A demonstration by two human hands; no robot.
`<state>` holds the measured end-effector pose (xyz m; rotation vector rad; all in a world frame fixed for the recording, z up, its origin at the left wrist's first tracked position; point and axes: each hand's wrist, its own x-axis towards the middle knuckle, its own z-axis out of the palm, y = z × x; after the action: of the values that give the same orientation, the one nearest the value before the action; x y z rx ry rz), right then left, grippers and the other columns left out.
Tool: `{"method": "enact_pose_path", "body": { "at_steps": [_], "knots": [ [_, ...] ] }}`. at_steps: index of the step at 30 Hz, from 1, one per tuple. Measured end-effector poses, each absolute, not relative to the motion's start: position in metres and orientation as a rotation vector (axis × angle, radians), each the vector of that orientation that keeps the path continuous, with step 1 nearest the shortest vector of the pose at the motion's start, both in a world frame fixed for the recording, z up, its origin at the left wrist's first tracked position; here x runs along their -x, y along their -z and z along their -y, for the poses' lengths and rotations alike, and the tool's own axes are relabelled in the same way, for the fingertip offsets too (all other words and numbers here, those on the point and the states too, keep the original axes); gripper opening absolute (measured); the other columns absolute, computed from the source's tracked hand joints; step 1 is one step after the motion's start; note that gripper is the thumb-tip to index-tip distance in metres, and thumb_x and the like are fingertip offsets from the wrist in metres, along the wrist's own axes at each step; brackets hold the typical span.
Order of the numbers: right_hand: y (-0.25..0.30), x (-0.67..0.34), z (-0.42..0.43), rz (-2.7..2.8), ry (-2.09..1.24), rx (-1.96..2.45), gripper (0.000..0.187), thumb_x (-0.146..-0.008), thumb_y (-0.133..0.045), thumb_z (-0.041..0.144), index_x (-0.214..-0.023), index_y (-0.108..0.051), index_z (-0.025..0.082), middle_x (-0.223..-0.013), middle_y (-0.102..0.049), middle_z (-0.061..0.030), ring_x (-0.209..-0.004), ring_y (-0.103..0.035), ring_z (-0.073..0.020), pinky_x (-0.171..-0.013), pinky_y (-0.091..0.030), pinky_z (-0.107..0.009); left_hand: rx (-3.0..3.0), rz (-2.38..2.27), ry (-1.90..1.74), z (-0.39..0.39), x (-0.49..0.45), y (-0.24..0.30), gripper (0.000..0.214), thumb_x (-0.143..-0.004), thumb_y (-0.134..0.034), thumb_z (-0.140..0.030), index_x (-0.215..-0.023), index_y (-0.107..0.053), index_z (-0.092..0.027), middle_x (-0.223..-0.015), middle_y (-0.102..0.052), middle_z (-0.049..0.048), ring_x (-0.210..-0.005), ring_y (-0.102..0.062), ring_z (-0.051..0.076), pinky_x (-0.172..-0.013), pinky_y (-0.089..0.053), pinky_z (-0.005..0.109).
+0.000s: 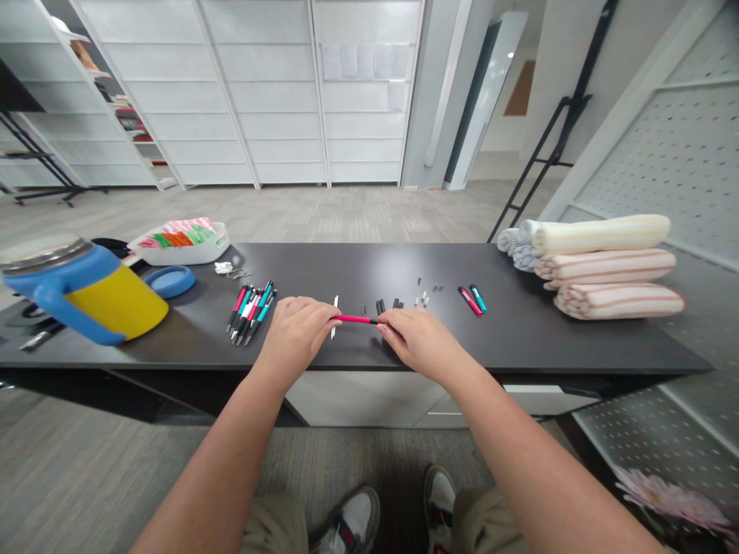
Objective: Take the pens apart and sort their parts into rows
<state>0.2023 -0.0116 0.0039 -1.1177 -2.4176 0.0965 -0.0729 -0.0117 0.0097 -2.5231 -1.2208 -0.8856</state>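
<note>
A red pen (355, 318) with a black end is held level between my two hands, just above the dark table. My left hand (299, 327) pinches its red end; my right hand (423, 338) pinches the black end. White thin refills (335, 317) lie beside my left fingertips. Small black pen parts (379, 306) lie behind the pen, partly hidden by my right hand. Left of my left hand is a bunch of assembled pens (251, 312) in red, teal, white and black. Red and teal pen barrels (470, 301) lie to the right of my right hand.
The dark table (536, 342) also bears a blue-and-yellow jug (115, 300), a blue lid (172, 282) and a white basket (190, 253) of colourful packets at left. Rolled towels (617, 269) are stacked at right. Tiny clear and grey parts (424, 297) lie behind my right hand.
</note>
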Motion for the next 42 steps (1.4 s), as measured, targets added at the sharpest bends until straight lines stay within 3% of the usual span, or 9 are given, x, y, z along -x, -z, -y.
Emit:
{"method": "enact_pose_path", "body": {
  "at_steps": [5,10,14,18,24,31,34,42],
  "knots": [
    [-0.006,-0.202,0.013,2.416,-0.142,1.118,0.025,-0.108,-0.054,0.037,-0.122,-0.067,0.021,-0.113,-0.078,-0.0077,-0.097,-0.071,-0.0222,-0.084,-0.042,-0.035,2.556,1.178,0.898,0.014,0.072,-0.011,0.014,-0.103,-0.063,-0.030,-0.110,-0.075,-0.026,-0.108,-0.080,0.0049,-0.101,-0.068,0.025,-0.095,-0.040,0.041],
    [-0.008,-0.201,0.013,2.457,-0.152,1.079,0.021,-0.110,-0.050,0.030,-0.109,-0.069,0.022,-0.103,-0.077,-0.0040,-0.090,-0.069,-0.0193,-0.079,-0.040,-0.033,2.585,1.134,1.087,0.011,0.070,-0.011,0.013,-0.098,-0.072,-0.033,-0.108,-0.078,-0.027,-0.106,-0.081,0.0042,-0.100,-0.071,0.024,-0.095,-0.043,0.040],
    [-0.007,-0.202,0.013,2.464,-0.179,1.069,0.021,-0.108,-0.055,0.036,-0.112,-0.069,0.021,-0.105,-0.076,-0.0055,-0.090,-0.068,-0.0200,-0.080,-0.041,-0.033,2.619,1.172,1.255,0.012,0.065,-0.015,0.021,-0.090,-0.081,-0.037,-0.107,-0.077,-0.026,-0.100,-0.081,0.0030,-0.092,-0.073,0.021,-0.093,-0.047,0.038],
    [-0.008,-0.202,0.013,2.459,-0.221,1.054,0.021,-0.110,-0.051,0.034,-0.111,-0.069,0.021,-0.104,-0.076,-0.0051,-0.091,-0.068,-0.0195,-0.081,-0.042,-0.032,2.628,1.392,1.444,0.018,0.059,-0.021,0.035,-0.081,-0.088,-0.040,-0.111,-0.077,-0.026,-0.095,-0.081,0.0017,-0.086,-0.074,0.021,-0.086,-0.054,0.034],
    [-0.009,-0.202,0.012,2.462,-0.263,1.063,0.022,-0.109,-0.053,0.037,-0.111,-0.067,0.020,-0.104,-0.075,-0.0064,-0.089,-0.067,-0.0194,-0.077,-0.042,-0.030,2.613,1.722,1.810,0.017,0.055,-0.019,0.023,-0.081,-0.086,-0.039,-0.094,-0.079,-0.022,-0.088,-0.079,0.0036,-0.077,-0.072,0.019,-0.072,-0.056,0.030],
    [-0.005,-0.203,0.010,2.502,-0.196,1.118,0.028,-0.111,-0.045,0.036,-0.099,-0.064,0.020,-0.094,-0.073,-0.0065,-0.084,-0.067,-0.0204,-0.073,-0.041,-0.031,2.480,1.925,2.291,0.005,0.059,-0.010,0.033,-0.073,-0.091,-0.043,-0.092,-0.077,-0.020,-0.082,-0.075,0.0038,-0.071,-0.067,0.018,-0.066,-0.052,0.029],
    [-0.007,-0.204,0.012,2.492,-0.232,1.110,0.029,-0.112,-0.040,0.031,-0.101,-0.064,0.019,-0.095,-0.074,-0.0071,-0.085,-0.068,-0.0207,-0.074,-0.042,-0.031,2.484,2.012,2.353,0.003,0.063,-0.007,0.034,-0.077,-0.089,-0.046,-0.095,-0.077,-0.019,-0.073,-0.071,0.0019,-0.064,-0.062,0.015,-0.061,-0.046,0.026],
    [-0.009,-0.208,0.012,2.444,-0.358,1.042,0.031,-0.113,-0.036,0.028,-0.107,-0.065,0.020,-0.097,-0.075,-0.0052,-0.086,-0.068,-0.0191,-0.079,-0.045,-0.029,2.575,1.837,2.558,0.001,0.065,-0.002,0.028,-0.089,-0.080,-0.038,-0.110,-0.073,-0.021,-0.068,-0.069,-0.0006,-0.066,-0.063,0.014,-0.068,-0.046,0.025]
  ]
}}
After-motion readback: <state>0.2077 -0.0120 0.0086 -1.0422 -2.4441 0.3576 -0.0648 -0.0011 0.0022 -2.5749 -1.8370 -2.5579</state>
